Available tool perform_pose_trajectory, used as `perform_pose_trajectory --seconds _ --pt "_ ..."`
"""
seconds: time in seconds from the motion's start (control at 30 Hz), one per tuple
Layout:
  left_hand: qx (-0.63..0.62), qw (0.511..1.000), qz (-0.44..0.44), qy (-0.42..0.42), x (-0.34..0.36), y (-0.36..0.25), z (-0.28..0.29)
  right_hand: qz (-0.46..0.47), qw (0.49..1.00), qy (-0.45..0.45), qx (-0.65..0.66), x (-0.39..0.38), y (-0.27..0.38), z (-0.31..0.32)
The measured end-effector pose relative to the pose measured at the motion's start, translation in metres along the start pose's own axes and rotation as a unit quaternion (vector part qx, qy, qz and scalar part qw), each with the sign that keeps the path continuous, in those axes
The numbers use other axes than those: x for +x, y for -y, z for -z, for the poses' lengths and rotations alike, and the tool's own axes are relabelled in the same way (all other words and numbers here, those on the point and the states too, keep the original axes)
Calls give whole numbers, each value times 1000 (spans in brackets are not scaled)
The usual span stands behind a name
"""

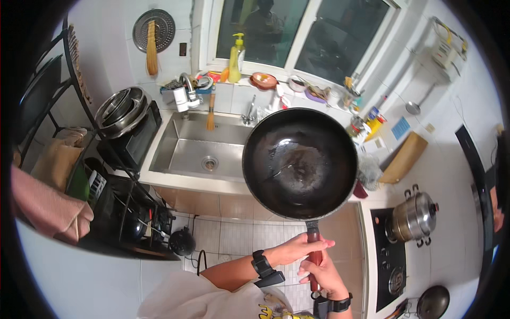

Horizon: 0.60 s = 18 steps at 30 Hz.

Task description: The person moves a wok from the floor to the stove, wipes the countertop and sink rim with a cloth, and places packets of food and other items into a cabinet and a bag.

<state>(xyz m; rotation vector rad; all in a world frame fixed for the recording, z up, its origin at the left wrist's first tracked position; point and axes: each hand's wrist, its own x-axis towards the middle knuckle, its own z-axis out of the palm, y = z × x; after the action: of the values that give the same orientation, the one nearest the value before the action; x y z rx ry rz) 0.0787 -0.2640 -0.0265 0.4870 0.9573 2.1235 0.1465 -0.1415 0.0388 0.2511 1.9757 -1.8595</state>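
1. Clasping the red-brown handle (313, 234) near its top, the left hand (297, 250) had its fingers wrapped round it.
2. The right hand (326, 274) was closed around the same handle, lower down.
3. The dark wok (300, 165) was held up, its inside showing, and hid part of the sink (178, 151).
4. A steel pot (416, 217) stood on the black hob (382, 234), to the right.
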Motion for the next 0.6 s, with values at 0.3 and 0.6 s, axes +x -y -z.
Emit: perform_pose_trajectory --seconds 0.3,0.6 --pt "12 987 -31 -157 -5 -99 126 -28 998 57 -29 151 49 -83" --pt "55 951 -73 -295 35 -117 223 91 977 39 -191 265 46 -98"
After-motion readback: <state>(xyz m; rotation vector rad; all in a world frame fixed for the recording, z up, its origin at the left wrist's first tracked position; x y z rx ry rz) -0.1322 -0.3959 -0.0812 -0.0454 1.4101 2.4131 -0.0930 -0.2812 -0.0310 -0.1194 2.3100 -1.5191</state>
